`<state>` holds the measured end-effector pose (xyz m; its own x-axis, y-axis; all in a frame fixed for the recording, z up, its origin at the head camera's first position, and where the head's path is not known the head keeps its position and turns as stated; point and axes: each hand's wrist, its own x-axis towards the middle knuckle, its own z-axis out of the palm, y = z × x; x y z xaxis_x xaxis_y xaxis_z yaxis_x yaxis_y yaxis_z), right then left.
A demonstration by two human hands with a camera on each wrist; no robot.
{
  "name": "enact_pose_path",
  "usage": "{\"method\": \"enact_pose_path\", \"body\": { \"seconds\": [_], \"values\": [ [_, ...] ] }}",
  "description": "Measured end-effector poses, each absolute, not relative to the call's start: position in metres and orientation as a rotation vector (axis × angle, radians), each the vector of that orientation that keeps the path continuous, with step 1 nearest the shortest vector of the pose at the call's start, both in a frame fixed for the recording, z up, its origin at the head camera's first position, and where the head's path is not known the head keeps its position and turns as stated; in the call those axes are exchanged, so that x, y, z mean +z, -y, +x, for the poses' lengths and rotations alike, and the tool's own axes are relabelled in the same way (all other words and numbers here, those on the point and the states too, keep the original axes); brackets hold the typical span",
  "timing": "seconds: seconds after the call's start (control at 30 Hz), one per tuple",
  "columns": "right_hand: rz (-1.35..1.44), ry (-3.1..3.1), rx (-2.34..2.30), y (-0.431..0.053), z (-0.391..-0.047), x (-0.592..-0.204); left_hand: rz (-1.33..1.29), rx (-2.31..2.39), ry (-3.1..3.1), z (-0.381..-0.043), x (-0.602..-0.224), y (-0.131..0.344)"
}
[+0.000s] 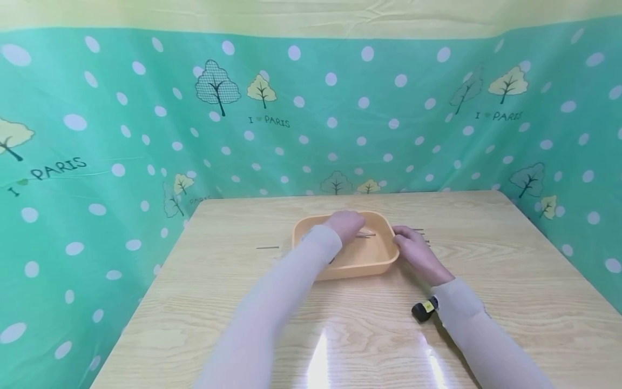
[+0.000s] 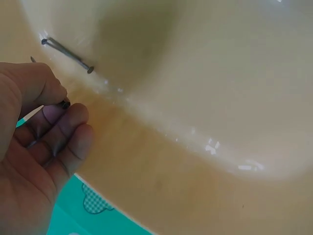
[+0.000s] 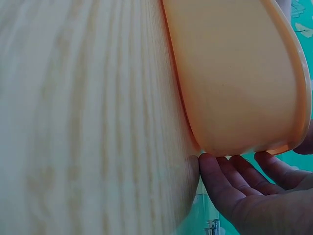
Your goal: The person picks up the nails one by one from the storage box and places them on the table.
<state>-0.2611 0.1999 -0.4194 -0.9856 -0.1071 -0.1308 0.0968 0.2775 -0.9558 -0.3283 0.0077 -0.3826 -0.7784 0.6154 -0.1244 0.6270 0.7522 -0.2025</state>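
Orange plastic tub (image 1: 362, 259) sits at the centre of a wooden table (image 1: 510, 281) in the head view. The left hand (image 1: 346, 224) hangs over the tub's inside, toward its 11 o'clock corner, with a thin nail (image 1: 365, 235) showing at its fingertips. The right hand (image 1: 418, 251) rests against the tub's outer wall at 3 o'clock. More nails (image 1: 419, 233) lie on the table just beyond that hand, and a single nail (image 1: 268, 247) lies apart at the tub's 9 o'clock. A small black device (image 1: 424, 309) shows at the right wrist.

Left wrist view: the left hand (image 2: 36, 147) pinches a dark nail head (image 2: 64, 104) between thumb and curled fingers. Two nails (image 2: 67, 55) lie on the tub floor (image 2: 220, 88), at 12 o'clock from the hand.

Right wrist view: the right hand (image 3: 254, 191) is relaxed, its straight fingers (image 3: 215, 176) touching the tub wall (image 3: 234, 83) at the rim, gripping nothing.
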Motion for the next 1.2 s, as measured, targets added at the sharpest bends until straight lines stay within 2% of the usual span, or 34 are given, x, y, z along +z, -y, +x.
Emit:
{"method": "enact_pose_path", "body": {
  "seconds": [0.47,0.87,1.2],
  "values": [
    [0.002,-2.379,-1.763,-0.203,-0.261,-0.422,1.053,-0.425,-2.855,-0.319,-0.358,0.001],
    [-0.005,-2.407,-1.737,-0.203,-0.26,-0.423,1.021,-0.153,-2.831,-0.308,-0.338,0.014],
    [-0.012,-2.407,-1.736,-0.201,-0.261,-0.42,1.024,-0.17,-2.844,-0.302,-0.333,0.035]
  ]
}}
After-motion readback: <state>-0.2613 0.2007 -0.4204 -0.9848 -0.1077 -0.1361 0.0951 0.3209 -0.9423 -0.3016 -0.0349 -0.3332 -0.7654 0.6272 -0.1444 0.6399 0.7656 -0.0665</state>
